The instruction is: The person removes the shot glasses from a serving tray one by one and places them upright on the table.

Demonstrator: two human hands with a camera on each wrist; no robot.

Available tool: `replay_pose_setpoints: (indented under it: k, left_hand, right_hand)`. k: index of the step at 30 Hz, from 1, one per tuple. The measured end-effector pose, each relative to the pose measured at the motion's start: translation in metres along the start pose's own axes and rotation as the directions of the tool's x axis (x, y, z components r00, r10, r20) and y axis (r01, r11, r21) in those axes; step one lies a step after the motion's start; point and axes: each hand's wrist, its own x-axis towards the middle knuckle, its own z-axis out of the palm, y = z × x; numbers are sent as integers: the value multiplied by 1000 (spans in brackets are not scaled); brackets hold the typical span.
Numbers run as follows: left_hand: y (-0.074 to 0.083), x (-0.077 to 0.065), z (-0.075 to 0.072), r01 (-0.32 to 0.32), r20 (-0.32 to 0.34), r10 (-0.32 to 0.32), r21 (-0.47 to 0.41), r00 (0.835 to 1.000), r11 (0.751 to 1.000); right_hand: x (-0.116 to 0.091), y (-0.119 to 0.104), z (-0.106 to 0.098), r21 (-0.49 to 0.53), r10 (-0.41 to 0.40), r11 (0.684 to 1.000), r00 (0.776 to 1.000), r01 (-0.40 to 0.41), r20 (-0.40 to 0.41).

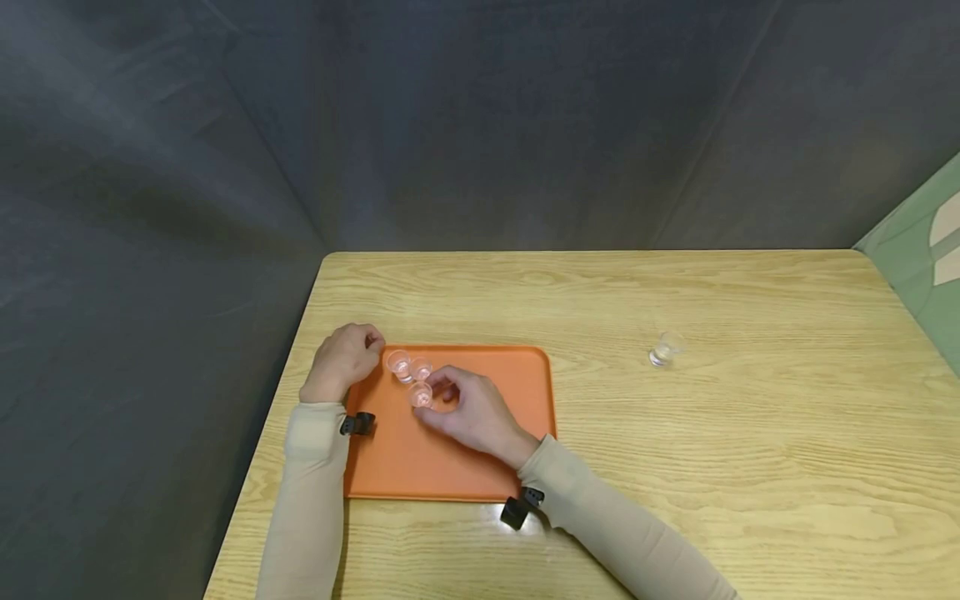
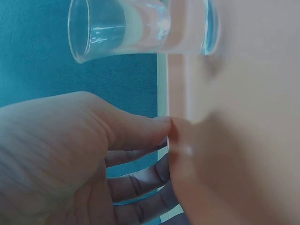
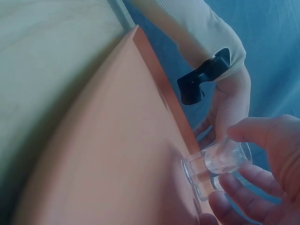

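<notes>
Three small clear shot glasses stand close together in the far left part of an orange tray [image 1: 480,475]. My right hand [image 1: 476,414] has its thumb and fingers around the nearest shot glass [image 1: 422,396], also seen as a glass [image 3: 225,158] in the right wrist view. Just beyond it are the second glass [image 1: 399,363] and the third glass [image 1: 422,368]. At the tray's far left corner, my left hand [image 1: 345,360] pinches the rim [image 2: 177,89], thumb on the edge and fingers partly hidden behind it. A glass [image 2: 140,28] stands beside that thumb.
Another clear shot glass [image 1: 663,350] stands off the tray, on the right part of the wooden table [image 1: 712,450]. Dark curtain [image 1: 495,125] hangs behind and left of the table. Green cloth [image 1: 918,267] shows at the far right.
</notes>
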Motion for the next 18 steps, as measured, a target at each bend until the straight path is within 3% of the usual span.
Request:
replay_pose_setpoints:
  k: [18]
  left_hand:
    - [0,0,0,-1,-3,1,-3,1000,1000]
  right_hand:
    - [-3,2,-2,89,12,996,1000,-14,17]
